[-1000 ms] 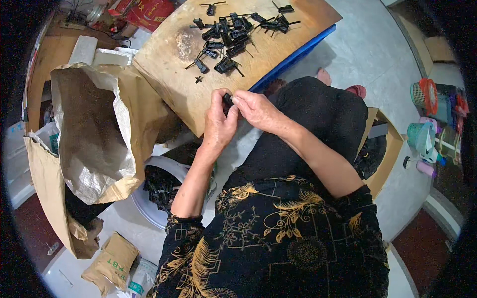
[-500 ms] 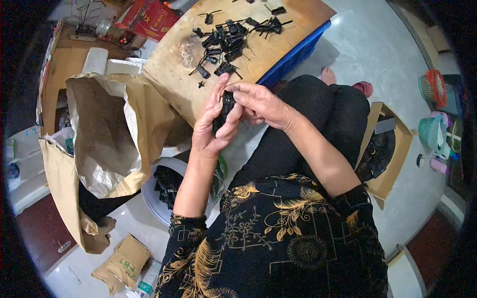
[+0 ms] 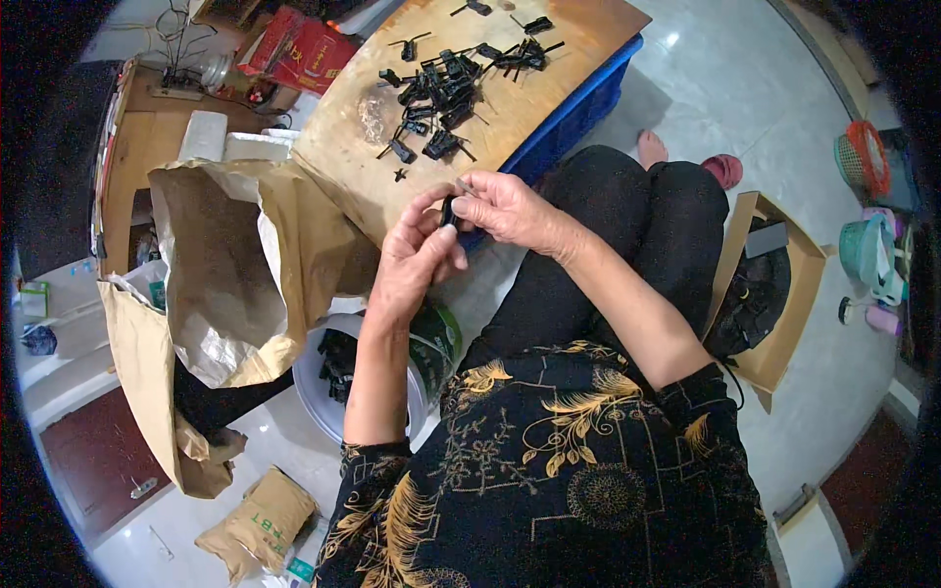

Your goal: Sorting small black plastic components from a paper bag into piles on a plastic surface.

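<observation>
A small black plastic part (image 3: 449, 210) is held between the thumb and curled fingers of my left hand (image 3: 410, 253), just off the near edge of the board. My right hand (image 3: 512, 208) meets it from the right, thumb and fingertips pinched at the part's upper end. Whatever those right fingertips grip is too small to make out. Beyond both hands, a pile of similar black parts (image 3: 446, 93), some with thin rods sticking out, lies on the worn wooden board (image 3: 333, 132). A tiny black cross-shaped piece (image 3: 400, 175) rests nearest my left fingers.
The board sits on a blue crate (image 3: 583, 103). On the left stands an open brown paper bag (image 3: 328, 250). Below my left forearm, a white bucket (image 3: 320, 416) holds black parts. A cardboard box (image 3: 802, 269) with black items is right of my legs.
My left fingers have curled in and turned the black part, so less of it shows. My right hand remains pinched beside it. The whole view has shifted slightly.
</observation>
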Tool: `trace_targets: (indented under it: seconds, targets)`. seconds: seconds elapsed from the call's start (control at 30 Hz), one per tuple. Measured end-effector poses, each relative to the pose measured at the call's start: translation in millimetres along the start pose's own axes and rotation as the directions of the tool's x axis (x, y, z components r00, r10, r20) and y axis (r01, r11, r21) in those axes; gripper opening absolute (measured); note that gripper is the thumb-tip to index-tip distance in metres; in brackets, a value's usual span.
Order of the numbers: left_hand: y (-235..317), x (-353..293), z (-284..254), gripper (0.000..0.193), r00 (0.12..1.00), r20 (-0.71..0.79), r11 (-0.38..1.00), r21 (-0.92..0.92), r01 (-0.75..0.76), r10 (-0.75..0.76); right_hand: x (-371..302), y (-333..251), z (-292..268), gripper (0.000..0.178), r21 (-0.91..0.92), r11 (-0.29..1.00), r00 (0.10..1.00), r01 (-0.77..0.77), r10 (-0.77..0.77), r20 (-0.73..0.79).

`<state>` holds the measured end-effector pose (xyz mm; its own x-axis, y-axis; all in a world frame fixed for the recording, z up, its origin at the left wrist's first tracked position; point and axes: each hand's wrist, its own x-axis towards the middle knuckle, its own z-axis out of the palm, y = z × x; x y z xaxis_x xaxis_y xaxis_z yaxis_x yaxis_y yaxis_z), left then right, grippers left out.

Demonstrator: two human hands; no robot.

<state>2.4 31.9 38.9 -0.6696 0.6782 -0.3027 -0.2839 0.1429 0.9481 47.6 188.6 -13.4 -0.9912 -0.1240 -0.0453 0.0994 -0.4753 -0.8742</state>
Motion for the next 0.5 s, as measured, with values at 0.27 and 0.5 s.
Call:
trace_targets:
  seconds: [0.27,0.5]
  targets:
    - [-17,1,4,0.037,0.965,-0.075,0.905,0.371,-0.206,0.251,10,20,3,0.02,-0.283,0.947,0.983,0.153,-0.175,-0.056]
    - [-27,5,-6,0.035,0.969,-0.22,0.961,0.27,-0.054,0.116,4,9,14,0.032,-0.15,0.975,0.982,-0.164,0.147,-0.12]
